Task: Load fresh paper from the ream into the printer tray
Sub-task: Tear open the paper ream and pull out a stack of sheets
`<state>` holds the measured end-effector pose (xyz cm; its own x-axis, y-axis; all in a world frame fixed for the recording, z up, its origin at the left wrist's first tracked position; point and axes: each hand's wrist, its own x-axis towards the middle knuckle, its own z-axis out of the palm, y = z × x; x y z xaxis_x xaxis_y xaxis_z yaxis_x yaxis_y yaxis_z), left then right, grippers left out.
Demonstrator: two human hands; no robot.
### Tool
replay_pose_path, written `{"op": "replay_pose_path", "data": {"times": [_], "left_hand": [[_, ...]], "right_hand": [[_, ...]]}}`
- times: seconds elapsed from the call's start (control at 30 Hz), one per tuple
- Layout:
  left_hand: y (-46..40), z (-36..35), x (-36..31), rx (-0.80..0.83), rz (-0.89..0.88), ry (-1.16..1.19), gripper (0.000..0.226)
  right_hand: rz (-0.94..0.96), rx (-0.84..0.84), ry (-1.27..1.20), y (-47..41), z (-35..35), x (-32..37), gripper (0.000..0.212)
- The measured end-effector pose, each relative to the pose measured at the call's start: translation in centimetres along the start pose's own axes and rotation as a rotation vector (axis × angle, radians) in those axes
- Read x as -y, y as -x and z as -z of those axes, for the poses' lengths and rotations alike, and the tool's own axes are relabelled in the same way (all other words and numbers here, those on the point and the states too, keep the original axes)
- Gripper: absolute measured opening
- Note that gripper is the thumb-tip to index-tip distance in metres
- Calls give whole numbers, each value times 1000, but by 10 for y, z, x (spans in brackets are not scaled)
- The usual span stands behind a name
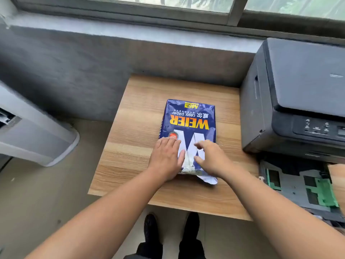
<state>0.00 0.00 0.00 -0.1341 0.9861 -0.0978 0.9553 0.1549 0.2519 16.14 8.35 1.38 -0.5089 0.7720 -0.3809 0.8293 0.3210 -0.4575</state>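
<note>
A blue ream of copy paper [188, 118] with orange lettering lies flat in the middle of the wooden table [134, 131]; its near end is torn open and wrinkled. My left hand [166, 159] rests flat on the ream's near left part, fingers spread. My right hand [211, 157] hovers over or touches the near right part, fingers curled loosely and holding nothing. The dark printer [295, 101] stands at the right. Its paper tray [298, 186], grey with green guides, is pulled out in front of it and holds no paper that I can see.
A grey concrete wall and window sill run behind the table. A grey-white appliance [35, 131] stands on the floor at the left. My black shoes [171, 234] show below the table's near edge.
</note>
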Motion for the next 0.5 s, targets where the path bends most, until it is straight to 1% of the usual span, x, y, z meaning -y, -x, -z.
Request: {"op": "replay_pose_path", "data": {"times": [0.13,0.17,0.2,0.33,0.5], "left_hand": [[-6,-26,4,67,2,-26,60],[-6,-34,4,80,-5,-34,59],[-7,-41,5,91,-21,-37,57],[-4,-64,8,79,-46,-55,56],[-2,-77,12,116,-48,-59,59]], "right_hand": [[-170,104,-32,-15,-36,-4,62],[-199,93,-37,-18,-46,-7,61],[-221,60,-52,-21,-53,-9,58],[-218,-132,-155,-26,-77,-14,32],[-204,-253,-220,-28,-92,-15,11]]}}
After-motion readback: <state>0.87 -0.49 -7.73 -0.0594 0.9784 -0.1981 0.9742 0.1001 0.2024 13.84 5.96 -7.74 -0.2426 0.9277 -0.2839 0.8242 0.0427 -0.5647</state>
